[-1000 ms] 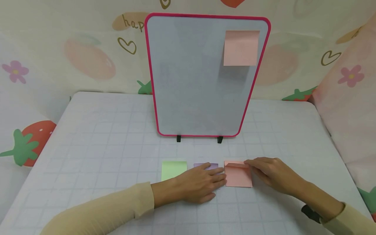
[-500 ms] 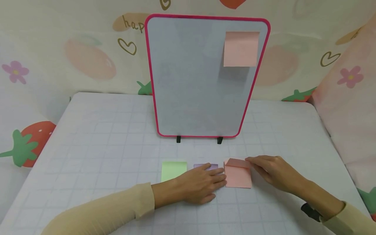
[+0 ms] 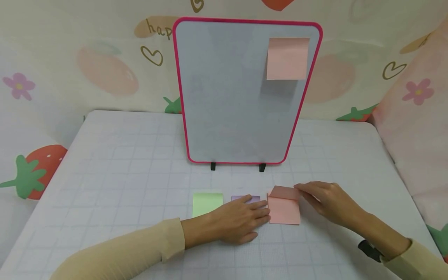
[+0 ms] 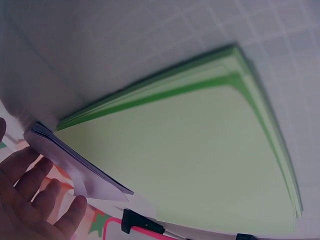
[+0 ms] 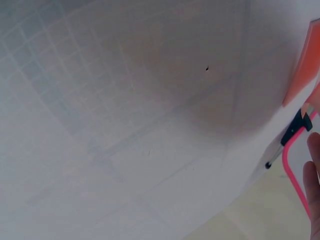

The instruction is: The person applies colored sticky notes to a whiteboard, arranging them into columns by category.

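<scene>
Our right grip point(image 3: 325, 203) pinches the right corner of the raised sheet point(image 3: 285, 192) at the far side of the pink pad point(image 3: 284, 212) on the tabletop point(image 3: 140, 179). We should peel slowly and evenly (a sharp tug might crease it). Our left grip point(image 3: 241, 222) lies fingers extended across the purple pad point(image 3: 255, 198), reaching the pink one's edge; light pressure there should steady it.

The left pad point(image 3: 206, 203) is green, the middle pad point(image 3: 236, 197) purple, the right pad point(image 3: 284, 212) pink, the tabletop point(image 3: 133, 182) gridded white.

table point(image 3: 115, 175) left: passable | rear: whiteboard point(image 3: 234, 105) blocks | between hands point(image 3: 238, 221) point(image 3: 332, 202): pink pad point(image 3: 284, 212)
</scene>
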Demonstrator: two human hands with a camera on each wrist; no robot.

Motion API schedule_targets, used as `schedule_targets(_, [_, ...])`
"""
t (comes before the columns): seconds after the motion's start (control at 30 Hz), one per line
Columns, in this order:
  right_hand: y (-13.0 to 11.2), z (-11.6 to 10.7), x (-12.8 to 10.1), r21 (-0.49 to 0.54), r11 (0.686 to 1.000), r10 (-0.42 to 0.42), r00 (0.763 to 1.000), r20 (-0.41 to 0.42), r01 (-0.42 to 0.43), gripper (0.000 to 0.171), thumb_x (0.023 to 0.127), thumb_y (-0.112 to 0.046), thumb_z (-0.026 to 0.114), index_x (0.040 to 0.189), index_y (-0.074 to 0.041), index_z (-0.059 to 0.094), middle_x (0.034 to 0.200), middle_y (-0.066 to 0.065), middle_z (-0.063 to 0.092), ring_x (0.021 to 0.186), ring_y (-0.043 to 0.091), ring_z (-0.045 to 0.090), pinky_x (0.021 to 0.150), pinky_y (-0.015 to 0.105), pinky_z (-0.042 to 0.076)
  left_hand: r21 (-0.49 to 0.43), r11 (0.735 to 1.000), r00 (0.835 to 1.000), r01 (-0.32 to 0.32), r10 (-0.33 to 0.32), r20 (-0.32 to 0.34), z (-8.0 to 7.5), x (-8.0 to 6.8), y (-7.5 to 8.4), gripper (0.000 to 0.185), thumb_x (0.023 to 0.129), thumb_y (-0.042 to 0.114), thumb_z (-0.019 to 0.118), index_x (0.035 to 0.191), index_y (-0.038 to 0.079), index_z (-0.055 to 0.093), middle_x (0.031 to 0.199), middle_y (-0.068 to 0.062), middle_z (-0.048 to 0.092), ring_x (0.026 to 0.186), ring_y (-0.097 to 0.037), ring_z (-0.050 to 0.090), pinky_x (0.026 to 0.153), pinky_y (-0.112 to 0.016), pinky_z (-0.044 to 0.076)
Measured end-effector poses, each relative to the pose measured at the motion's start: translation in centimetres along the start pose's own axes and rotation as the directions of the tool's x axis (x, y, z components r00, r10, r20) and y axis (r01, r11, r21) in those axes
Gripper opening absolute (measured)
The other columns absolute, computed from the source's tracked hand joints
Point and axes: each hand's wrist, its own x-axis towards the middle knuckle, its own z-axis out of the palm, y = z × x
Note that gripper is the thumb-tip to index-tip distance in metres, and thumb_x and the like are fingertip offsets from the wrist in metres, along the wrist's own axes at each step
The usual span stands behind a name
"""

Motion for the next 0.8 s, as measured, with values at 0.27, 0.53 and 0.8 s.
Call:
schedule_targets(0.27, [0.2,-0.2,0.1,-0.004,1.0,0.002,1.0,-0.027,-0.002,0.041,0.068,0.012,0.083,0.107,0.004,0.073,0.096,0.012,0.076,0.081,0.024,0.074,0.067,0.035,0.059,0.0,1.0,1.0,-0.003,0.003,-0.006,0.1,0.1,0.0,0.052,0.1,0.044,0.048,0.147,0.02,0.051,0.148,0.004,0.05,0.142,-0.015,0.038,0.113,-0.039,0.035])
schedule_targets(0.53, [0.8,-0.3,0.2,-0.005,1.0,-0.018,0.996,-0.087,0.017,0.062,0.104,-0.042,0.032,0.107,0.005,0.073,0.095,0.012,0.076,0.081,0.025,0.074,0.065,0.034,0.058,0.02,1.0,1.0,-0.007,0.007,-0.019,0.1,0.0,0.0,0.052,0.1,0.045,0.048,0.146,0.02,0.052,0.147,0.004,0.05,0.142,-0.015,0.039,0.113,-0.039,0.036])
schedule_targets(0.8, [1.3,-0.5,0.7,-0.012,0.999,-0.049,0.989,-0.141,0.048,0.029,0.101,-0.021,0.059,0.105,0.004,0.074,0.096,0.012,0.076,0.082,0.026,0.074,0.067,0.033,0.058,0.025,1.0,1.0,-0.008,0.008,-0.016,0.1,0.1,0.0,0.052,0.1,0.044,0.047,0.146,0.02,0.052,0.147,0.005,0.051,0.142,-0.015,0.039,0.113,-0.038,0.036])
